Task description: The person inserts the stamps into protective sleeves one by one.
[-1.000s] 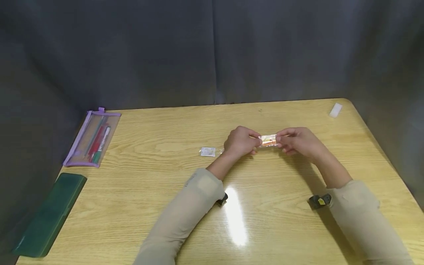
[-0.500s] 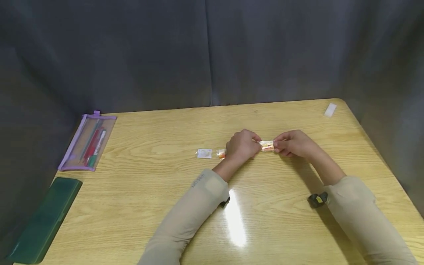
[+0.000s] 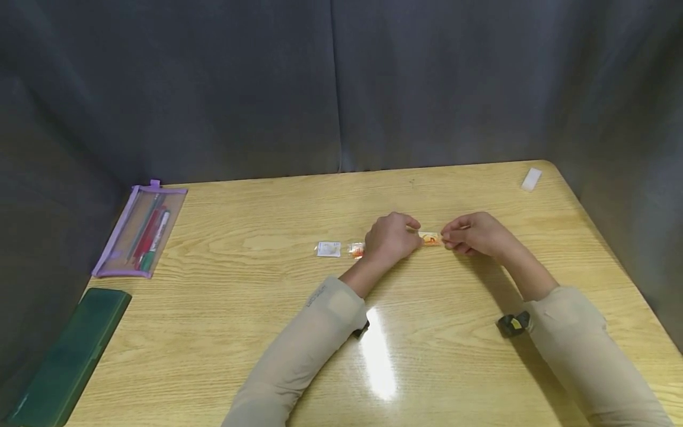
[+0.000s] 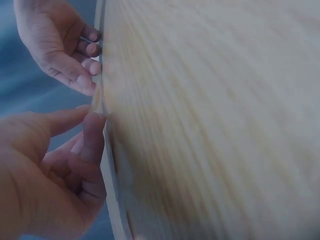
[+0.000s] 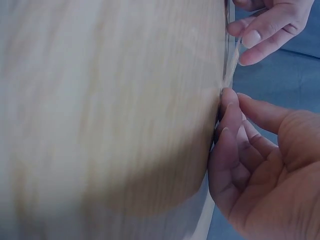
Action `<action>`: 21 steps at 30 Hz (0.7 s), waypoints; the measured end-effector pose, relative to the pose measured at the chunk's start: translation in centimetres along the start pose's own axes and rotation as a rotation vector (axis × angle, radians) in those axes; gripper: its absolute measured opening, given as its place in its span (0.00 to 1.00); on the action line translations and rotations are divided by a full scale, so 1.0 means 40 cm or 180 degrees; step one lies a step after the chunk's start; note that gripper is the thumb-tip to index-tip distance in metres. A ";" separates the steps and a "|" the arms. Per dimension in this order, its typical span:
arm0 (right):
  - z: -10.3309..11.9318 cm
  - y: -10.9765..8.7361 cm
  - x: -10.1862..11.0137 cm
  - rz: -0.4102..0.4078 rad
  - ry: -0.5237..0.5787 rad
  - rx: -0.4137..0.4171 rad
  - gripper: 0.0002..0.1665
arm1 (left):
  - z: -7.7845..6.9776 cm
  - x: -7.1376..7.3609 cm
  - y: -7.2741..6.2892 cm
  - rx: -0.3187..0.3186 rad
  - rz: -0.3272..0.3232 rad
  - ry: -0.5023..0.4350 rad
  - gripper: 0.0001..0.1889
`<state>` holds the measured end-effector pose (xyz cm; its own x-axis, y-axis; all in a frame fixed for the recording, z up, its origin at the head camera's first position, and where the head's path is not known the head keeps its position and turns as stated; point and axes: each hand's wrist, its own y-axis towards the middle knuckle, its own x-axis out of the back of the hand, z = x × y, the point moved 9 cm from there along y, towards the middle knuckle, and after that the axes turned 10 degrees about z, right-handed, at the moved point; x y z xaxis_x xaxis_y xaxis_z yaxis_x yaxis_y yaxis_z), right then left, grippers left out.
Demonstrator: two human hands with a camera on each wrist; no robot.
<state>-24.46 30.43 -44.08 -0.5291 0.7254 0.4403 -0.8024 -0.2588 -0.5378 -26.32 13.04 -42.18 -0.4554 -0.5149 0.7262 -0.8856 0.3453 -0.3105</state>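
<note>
A small plastic packet with orange and yellow print (image 3: 430, 239) lies between the two hands, low over the table. My left hand (image 3: 392, 237) pinches its left end between thumb and finger, and my right hand (image 3: 477, 234) pinches the right end. In the left wrist view the thin packet (image 4: 97, 101) appears edge-on at the fingertips. Left of the left hand lies another orange-printed clear packet (image 3: 356, 249), partly hidden by that hand. Beside it rests a white packet (image 3: 328, 249) with clear ends.
At the table's left side are a purple-edged mesh pouch (image 3: 141, 231) with pens and a dark green case (image 3: 72, 356). A white block (image 3: 530, 179) lies at the far right corner. Dark curtains (image 3: 240, 89) surround the wooden table (image 3: 213, 332).
The held packet has come down towards the table and tilted, so its shine is gone and its orange print shows. Both hands moved slightly with it. More of the second orange packet is visible.
</note>
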 end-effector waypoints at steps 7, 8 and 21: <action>-0.001 0.002 0.004 0.0010 -0.0013 0.0054 0.20 | 0.003 0.006 -0.004 -0.0021 -0.0010 0.0017 0.13; 0.000 0.002 0.003 0.0018 -0.0019 0.0067 0.20 | 0.003 0.005 -0.005 -0.0036 0.0007 0.0027 0.13; -0.015 -0.024 0.021 -0.0129 -0.0083 0.0233 0.27 | -0.002 0.037 -0.038 -0.0417 0.0284 0.0104 0.17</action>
<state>-23.96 31.67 -43.61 -0.5019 0.7196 0.4798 -0.8409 -0.2762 -0.4654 -25.64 11.80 -40.59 -0.5266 -0.4527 0.7196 -0.8214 0.4889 -0.2936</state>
